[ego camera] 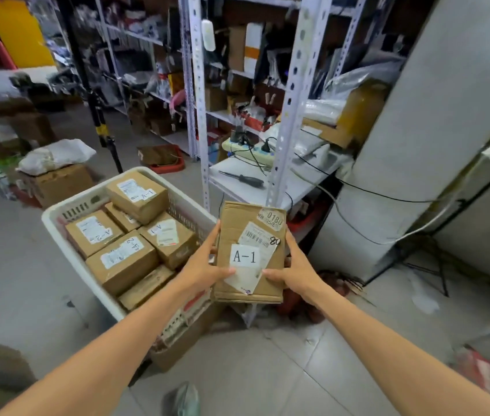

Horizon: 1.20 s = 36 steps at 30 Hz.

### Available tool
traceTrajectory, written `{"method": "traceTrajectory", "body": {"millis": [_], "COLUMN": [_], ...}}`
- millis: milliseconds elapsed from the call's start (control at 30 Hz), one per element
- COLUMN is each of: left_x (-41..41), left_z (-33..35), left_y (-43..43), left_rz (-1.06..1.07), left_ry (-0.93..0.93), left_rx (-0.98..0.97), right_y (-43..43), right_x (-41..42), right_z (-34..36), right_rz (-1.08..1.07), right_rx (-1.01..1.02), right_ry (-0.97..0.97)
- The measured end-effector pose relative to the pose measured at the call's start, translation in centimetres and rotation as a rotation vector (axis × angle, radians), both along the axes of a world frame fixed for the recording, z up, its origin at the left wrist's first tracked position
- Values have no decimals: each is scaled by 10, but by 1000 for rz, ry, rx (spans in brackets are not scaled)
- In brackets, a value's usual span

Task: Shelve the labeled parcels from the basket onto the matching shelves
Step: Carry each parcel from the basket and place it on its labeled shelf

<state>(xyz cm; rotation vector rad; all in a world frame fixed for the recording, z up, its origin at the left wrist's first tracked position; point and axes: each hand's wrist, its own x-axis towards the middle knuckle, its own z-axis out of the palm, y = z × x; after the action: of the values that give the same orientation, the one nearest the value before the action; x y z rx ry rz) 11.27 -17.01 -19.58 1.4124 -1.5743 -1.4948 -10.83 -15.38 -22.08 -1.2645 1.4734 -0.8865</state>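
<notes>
I hold a flat cardboard parcel (231, 223) labelled A-1 in front of me, above the floor. My left hand (204, 262) grips its left edge with the thumb on the white label. My right hand (293, 270) grips its right edge, thumb on the front. To the left stands a white plastic basket (71, 246) with several brown parcels marked A-1 and A-2, such as one A-2 parcel (122, 261) and one A-1 parcel (138, 195). Beyond the held parcel rises a white metal shelving unit (287, 112).
The lowest shelf board (237, 172) carries a screwdriver (245, 178), a power strip (248, 153) and cables. A large white appliance (417, 145) stands on the right. Boxes and a white bag (56, 156) lie on the floor to the left, with a black tripod leg (102, 130) nearby.
</notes>
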Motion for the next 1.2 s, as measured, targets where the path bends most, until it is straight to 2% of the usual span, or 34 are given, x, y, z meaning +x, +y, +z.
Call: {"method": "traceTrajectory", "body": {"millis": [133, 367, 567, 733, 900, 1033, 1200], "left_x": [-76, -232, -370, -466, -523, -544, -564], "left_z": [0, 13, 70, 131, 175, 194, 212], "left_y": [-2, -13, 24, 89, 171, 239, 313], "left_rz": [-135, -525, -961, -1279, -1524, -1672, -1804], "left_ry": [19, 149, 325, 434, 596, 648, 695], "left_rx": [2, -52, -71, -34, -20, -24, 118], "right_y": [37, 108, 197, 283, 361, 412, 464], "right_x": [-63, -173, -235, -256, -254, -237, -229], "right_z": [1, 43, 108, 171, 217, 235, 252], "right_rz": [-182, -607, -1033, -1375, -1688, -1854, -1990], "right_rx": [20, -25, -99, -122, -158, -187, -185], "right_ry": [28, 74, 237, 371, 524, 610, 693]}}
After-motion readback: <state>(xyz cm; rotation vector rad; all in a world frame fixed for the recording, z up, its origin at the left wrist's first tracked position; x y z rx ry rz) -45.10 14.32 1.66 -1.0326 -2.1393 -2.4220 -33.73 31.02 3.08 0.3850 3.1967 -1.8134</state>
